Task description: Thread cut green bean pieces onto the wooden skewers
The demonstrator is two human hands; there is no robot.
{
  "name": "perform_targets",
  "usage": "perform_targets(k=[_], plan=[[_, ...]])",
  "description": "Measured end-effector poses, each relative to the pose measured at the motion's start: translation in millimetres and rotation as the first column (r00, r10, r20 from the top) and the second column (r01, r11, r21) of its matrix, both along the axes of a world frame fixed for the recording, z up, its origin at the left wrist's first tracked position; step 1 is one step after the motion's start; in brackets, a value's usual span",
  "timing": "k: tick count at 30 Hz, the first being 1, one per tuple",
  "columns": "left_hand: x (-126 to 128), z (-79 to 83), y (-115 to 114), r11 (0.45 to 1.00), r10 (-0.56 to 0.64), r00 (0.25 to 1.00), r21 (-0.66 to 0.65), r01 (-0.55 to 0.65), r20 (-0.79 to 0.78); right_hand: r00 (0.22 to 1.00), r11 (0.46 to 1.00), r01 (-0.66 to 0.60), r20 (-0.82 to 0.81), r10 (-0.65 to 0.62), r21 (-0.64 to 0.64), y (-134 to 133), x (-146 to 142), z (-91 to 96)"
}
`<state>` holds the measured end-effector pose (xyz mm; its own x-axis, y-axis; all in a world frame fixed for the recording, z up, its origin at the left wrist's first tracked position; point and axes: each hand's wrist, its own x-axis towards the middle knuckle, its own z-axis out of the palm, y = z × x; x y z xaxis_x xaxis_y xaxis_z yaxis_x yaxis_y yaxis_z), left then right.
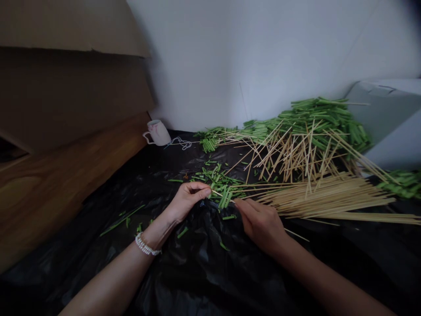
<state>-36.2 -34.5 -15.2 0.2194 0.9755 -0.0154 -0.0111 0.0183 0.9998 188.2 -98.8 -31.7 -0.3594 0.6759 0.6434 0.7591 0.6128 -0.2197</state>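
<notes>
My left hand, a pearl bracelet on its wrist, is closed with thumb and fingertips pinched at the tip end of a thin bamboo skewer. A bit of green shows at those fingertips. My right hand is closed around the same skewer farther along, and its tail sticks out behind the hand. Between my hands, several short cut green stems lie across the skewer, seemingly threaded on it. Loose cut green pieces are scattered just beyond my hands.
Black plastic sheeting covers the surface. At right lie a bundle of bare skewers and a heap of filled skewers against the wall. A white mug with string stands back left, near a cardboard box. A pale box sits right.
</notes>
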Motion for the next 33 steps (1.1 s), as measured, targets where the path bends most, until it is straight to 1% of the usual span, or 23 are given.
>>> perform_targets(k=[3, 6, 14, 19, 23, 25, 26, 28, 30, 31, 32, 33], plan=[[4, 0.7, -2, 0.998, -0.055, 0.998, -0.032, 0.055, 0.002, 1.000, 1.000, -0.012, -0.003, 0.012, 0.003, 0, -1, -0.6], [8, 2.7, -5, 0.994, -0.100, 0.995, -0.032, 0.100, 0.006, 1.000, 1.000, -0.027, -0.001, 0.027, 0.000, -1, -2, -0.4], [9, 5.1, -5, 0.993, -0.118, 0.993, -0.017, 0.117, -0.025, 1.000, 0.999, -0.027, -0.001, 0.027, -0.025, -1, -2, -0.6], [10, 5.3, -5, 0.989, -0.147, 0.989, 0.017, 0.147, -0.036, 0.999, 0.998, -0.038, -0.009, 0.038, -0.048, -1, -3, -1.5], [10, 6.9, -4, 0.987, -0.150, 0.986, 0.041, 0.153, -0.080, 0.999, 1.000, -0.017, 0.037, 0.016, 0.003, -1, -2, -0.8], [8, 8.6, -2, 0.991, -0.106, 0.988, 0.066, 0.113, -0.112, 0.999, 0.999, 0.009, 0.048, -0.011, 0.046, 1, 1, 0.4], [5, 9.4, -1, 0.993, -0.065, 0.989, 0.088, 0.077, -0.130, 0.999, 0.997, 0.025, 0.039, -0.028, 0.066, 2, 3, 1.1], [0, 10.2, 3, 0.987, 0.050, 0.984, 0.159, -0.022, -0.174, 0.998, 0.994, 0.067, 0.008, -0.068, 0.091, 4, 6, 2.2], [-6, 9.0, 6, 0.963, 0.167, 0.959, 0.247, -0.109, -0.228, 0.995, 0.991, 0.103, -0.012, -0.102, 0.089, 7, 9, 2.7], [-8, 7.5, 8, 0.949, 0.205, 0.942, 0.288, -0.125, -0.266, 0.994, 0.990, 0.113, -0.014, -0.112, 0.081, 8, 11, 2.6], [-9, 5.6, 8, 0.939, 0.223, 0.922, 0.325, -0.116, -0.317, 0.993, 0.990, 0.118, -0.011, -0.118, 0.074, 8, 11, 2.4], [-10, 3.3, 9, 0.931, 0.221, 0.898, 0.356, -0.078, -0.381, 0.993, 0.990, 0.120, -0.004, -0.120, 0.069, 8, 11, 2.0]])
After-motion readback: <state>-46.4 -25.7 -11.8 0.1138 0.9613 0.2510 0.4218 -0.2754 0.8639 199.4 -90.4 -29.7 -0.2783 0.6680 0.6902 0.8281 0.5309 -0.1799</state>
